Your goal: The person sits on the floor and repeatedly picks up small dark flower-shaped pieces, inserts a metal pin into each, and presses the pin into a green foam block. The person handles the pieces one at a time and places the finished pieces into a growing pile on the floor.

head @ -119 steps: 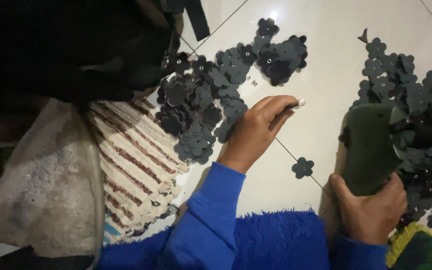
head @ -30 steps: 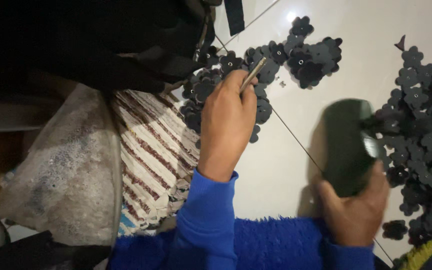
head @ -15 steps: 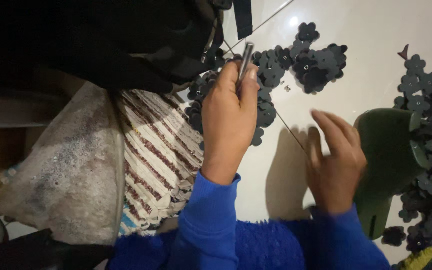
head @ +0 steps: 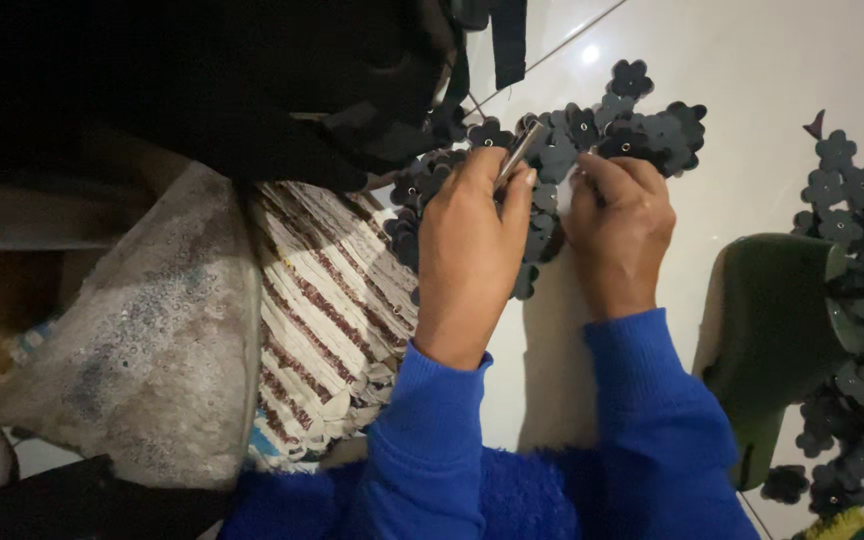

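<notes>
Nearest the camera, at 6 o'clock, blue sleeves (head: 552, 450) come up from a fuzzy blue garment, both arms reaching toward 12 o'clock. At 8 o'clock sits a grey sack (head: 142, 350), slumped on the floor, and beside it a striped mat (head: 327, 300) in cream and dark red, laid flat as if to sit or kneel on. No label or printed sign shows on either.

At 4 o'clock, a green block (head: 767, 330) rests on the white tile floor (head: 762, 130), parked just beside the right arm, touched by neither hand.

Now the hands, centre frame. The left hand (head: 467, 255) is closed around a thin metal rod (head: 517, 152), pinched between thumb and forefinger, its tip angled up toward 1 o'clock into the pile; the firm fist suggests it is kept steady to aim the tip. The right hand (head: 620, 225) curls its fingers down onto the dark flower cutouts (head: 592, 130), pressing or picking at 1 of them; whether it actually grips a piece I cannot tell, the fingertips being hidden.

That pile lies at 12 o'clock, touching both hands. A 2nd heap (head: 862, 270) spreads down the 3 o'clock edge, well apart from the hands. Farthest, at 11 o'clock, a black bag (head: 202, 80) overhangs the mat and the first pile's edge.
</notes>
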Demonstrator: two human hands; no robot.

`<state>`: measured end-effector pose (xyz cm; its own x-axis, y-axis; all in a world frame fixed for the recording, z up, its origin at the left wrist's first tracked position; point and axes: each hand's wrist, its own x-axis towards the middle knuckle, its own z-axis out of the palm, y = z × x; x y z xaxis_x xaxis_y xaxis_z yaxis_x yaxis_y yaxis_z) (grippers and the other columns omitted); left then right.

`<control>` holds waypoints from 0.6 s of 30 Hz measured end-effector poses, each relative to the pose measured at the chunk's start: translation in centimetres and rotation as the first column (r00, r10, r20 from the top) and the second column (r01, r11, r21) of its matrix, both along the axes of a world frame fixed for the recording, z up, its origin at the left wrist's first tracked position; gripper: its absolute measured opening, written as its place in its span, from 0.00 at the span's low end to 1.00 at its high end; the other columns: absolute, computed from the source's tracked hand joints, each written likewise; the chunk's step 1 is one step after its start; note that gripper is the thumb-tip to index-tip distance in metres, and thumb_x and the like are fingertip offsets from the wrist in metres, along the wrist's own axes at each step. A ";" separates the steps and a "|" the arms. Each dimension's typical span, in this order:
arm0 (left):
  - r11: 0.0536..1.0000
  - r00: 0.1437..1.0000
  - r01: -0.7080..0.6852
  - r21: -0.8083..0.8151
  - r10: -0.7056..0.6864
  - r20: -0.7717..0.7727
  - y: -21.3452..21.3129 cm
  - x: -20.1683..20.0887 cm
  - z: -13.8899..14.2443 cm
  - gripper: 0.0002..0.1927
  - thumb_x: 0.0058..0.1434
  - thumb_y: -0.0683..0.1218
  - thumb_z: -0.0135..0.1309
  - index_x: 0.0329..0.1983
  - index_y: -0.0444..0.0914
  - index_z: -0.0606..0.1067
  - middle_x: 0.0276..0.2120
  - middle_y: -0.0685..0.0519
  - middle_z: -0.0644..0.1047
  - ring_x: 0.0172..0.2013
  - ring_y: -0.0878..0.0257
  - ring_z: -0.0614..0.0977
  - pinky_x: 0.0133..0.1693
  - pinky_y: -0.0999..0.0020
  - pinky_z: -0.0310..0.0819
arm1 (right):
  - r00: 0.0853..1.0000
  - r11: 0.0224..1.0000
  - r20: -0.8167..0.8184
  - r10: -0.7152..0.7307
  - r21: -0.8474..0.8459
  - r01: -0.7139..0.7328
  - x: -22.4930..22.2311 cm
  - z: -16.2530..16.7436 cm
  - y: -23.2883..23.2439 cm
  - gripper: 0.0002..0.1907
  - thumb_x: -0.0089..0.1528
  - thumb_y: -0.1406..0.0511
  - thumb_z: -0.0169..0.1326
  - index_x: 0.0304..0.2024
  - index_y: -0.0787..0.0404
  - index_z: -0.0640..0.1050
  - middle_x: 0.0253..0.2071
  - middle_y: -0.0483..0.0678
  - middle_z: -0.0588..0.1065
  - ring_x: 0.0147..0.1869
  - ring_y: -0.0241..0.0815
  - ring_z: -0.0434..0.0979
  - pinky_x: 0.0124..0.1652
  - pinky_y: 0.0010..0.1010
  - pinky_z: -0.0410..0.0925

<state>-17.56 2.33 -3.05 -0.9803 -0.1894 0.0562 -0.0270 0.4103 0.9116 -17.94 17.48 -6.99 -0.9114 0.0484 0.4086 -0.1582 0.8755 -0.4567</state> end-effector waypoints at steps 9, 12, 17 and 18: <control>0.982 0.979 0.177 -0.059 -0.170 0.112 -0.1 0.5 1.1 0.08 0.59 0.44 0.61 0.38 0.36 0.77 0.36 0.44 0.79 0.38 0.45 0.81 0.38 0.53 0.75 | 0.998 0.998 0.059 -0.002 0.056 -0.001 2.4 0.5 0.2 0.03 0.65 0.73 0.59 0.41 0.63 0.83 0.40 0.57 0.79 0.45 0.56 0.79 0.47 0.41 0.72; 0.958 0.951 0.284 -0.044 -0.276 0.137 -0.2 1.2 1.4 0.09 0.56 0.42 0.63 0.38 0.36 0.77 0.37 0.44 0.78 0.40 0.44 0.81 0.41 0.53 0.74 | 0.992 0.998 0.128 -0.019 0.066 0.011 5.1 1.0 0.5 0.04 0.64 0.72 0.59 0.41 0.62 0.83 0.40 0.56 0.79 0.45 0.56 0.80 0.46 0.41 0.72; 0.924 0.929 0.363 -0.118 -0.350 0.117 0.2 1.6 1.5 0.14 0.50 0.38 0.62 0.40 0.34 0.75 0.40 0.41 0.76 0.43 0.41 0.79 0.43 0.50 0.73 | 0.972 0.994 0.225 -0.072 0.099 0.051 10.6 1.7 -0.8 0.11 0.59 0.74 0.57 0.44 0.62 0.81 0.44 0.55 0.78 0.49 0.56 0.79 0.48 0.41 0.71; 0.920 0.928 0.365 -0.142 -0.350 0.126 0.3 1.6 1.4 0.13 0.50 0.36 0.61 0.40 0.34 0.75 0.40 0.41 0.76 0.44 0.41 0.80 0.43 0.50 0.74 | 0.973 0.998 0.226 -0.055 0.049 0.045 11.5 1.9 -1.2 0.11 0.60 0.74 0.57 0.45 0.62 0.81 0.45 0.55 0.78 0.50 0.55 0.79 0.49 0.40 0.72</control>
<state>-15.96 2.66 -1.65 -0.9831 0.1784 -0.0410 0.0647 0.5486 0.8336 -6.40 16.25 -5.08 -0.9774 0.0829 0.1943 -0.0107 0.8992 -0.4375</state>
